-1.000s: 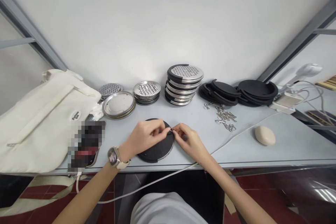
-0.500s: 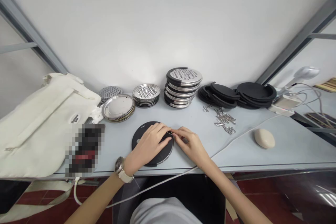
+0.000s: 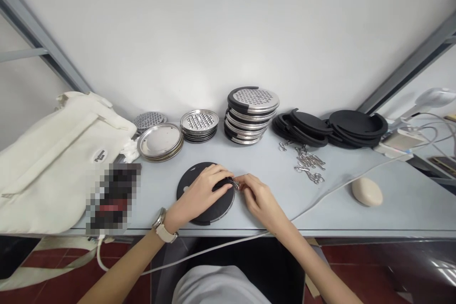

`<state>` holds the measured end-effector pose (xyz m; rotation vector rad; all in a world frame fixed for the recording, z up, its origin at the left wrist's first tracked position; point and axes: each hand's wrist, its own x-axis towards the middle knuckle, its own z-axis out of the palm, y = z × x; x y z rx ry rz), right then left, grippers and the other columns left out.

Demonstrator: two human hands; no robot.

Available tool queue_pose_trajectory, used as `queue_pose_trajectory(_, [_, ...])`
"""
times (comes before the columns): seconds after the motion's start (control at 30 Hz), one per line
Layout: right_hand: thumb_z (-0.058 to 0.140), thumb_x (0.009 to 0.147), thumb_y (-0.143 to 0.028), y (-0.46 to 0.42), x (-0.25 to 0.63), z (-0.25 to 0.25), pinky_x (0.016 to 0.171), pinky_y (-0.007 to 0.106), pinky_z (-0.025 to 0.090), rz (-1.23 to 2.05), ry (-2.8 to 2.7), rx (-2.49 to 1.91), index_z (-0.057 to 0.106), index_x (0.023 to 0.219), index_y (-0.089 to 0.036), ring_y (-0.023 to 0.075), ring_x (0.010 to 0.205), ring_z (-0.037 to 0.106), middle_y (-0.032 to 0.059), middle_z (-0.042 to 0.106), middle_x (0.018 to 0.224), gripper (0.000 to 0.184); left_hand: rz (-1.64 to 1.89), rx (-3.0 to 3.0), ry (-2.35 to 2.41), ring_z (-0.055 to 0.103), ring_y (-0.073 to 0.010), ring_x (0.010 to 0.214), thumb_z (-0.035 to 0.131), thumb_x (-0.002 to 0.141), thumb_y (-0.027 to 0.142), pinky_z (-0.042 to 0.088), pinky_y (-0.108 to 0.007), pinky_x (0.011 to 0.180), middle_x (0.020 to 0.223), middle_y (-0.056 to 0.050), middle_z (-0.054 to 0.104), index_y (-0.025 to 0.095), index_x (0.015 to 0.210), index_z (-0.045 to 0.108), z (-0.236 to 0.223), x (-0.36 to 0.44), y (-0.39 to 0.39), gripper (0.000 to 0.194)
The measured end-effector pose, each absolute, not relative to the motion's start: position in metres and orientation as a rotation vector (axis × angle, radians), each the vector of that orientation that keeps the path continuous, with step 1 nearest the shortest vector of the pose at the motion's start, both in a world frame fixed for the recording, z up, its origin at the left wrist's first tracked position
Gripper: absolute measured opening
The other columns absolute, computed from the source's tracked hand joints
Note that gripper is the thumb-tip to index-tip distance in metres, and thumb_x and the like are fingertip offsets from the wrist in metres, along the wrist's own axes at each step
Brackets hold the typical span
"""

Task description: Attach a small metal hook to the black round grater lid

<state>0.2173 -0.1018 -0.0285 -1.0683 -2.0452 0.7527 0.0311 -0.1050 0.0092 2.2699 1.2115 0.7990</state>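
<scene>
A black round grater holder [image 3: 188, 179] with a thin silvery rim lies on the table [image 3: 149, 199] in front of me. My left hand [image 3: 204, 192] rests across it, fingers and thumb curled together at its right edge. At that edge, a small metal clasp [image 3: 236, 184] sticks out beside my left fingertips. My right hand [image 3: 258, 197] pinches the clasp between thumb and index finger. How the clasp joins the holder is hidden under my fingers. Several similar clasps [image 3: 309, 161] lie in a loose pile to the right.
Behind stand a tall stack of graters in black holders [image 3: 251, 116], grater plates [image 3: 199, 126], metal discs [image 3: 160, 141] and black holders [image 3: 302, 128]. A white bag [image 3: 64, 166] sits left. A white cable [image 3: 331, 192] crosses the table beside a cream rounded object [image 3: 366, 192].
My right hand has drawn slightly away from my left, and the clasp now shows between them. My left hand stays on the holder. The view has shifted a little.
</scene>
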Motion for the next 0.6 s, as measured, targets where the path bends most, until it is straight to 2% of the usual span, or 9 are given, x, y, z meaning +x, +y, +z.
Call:
queue_pose_trajectory(0.13, [0.03,0.084,-0.005,-0.1028,0.2177,-0.0304,0.066,0.028,0.043,0.754,-2.07,-1.131,0.05,0.105,-0.019,0.0169,0.069,0.053,0.003,0.055,0.076,0.032,0.8,2.266,1.204,0.053,-0.0173,0.1,0.047,0.089,0.023,0.042,-0.033,0.091,0.104,-0.004,0.059,0.022,0.107,0.059,0.0094,0.0312,-0.1051,0.022])
queue_pose_trajectory(0.33, [0.03,0.081,-0.004,-0.1062,0.2167,-0.0275,0.056,0.024,0.037,0.705,-2.141,-1.3,0.045,0.106,-0.022,0.0159,0.051,0.046,-0.0041,0.042,0.057,0.033,0.802,2.287,1.196,0.053,-0.0166,0.1,0.047,0.089,0.023,0.042,-0.031,0.091,0.104,-0.004,0.059,0.022,0.107,0.059,0.009,0.0311,-0.105,0.022])
queue_pose_trajectory(0.6, [0.031,0.081,-0.005,-0.1064,0.2155,-0.0302,0.057,0.024,0.036,0.584,-2.253,-1.343,0.044,0.103,-0.02,0.0171,0.057,0.05,-0.0007,0.049,0.063,0.029,0.778,2.355,1.19,0.054,-0.017,0.1,0.044,0.09,0.023,0.039,-0.035,0.093,0.106,-0.004,0.061,0.022,0.105,0.06,0.0071,0.0314,-0.104,0.022])
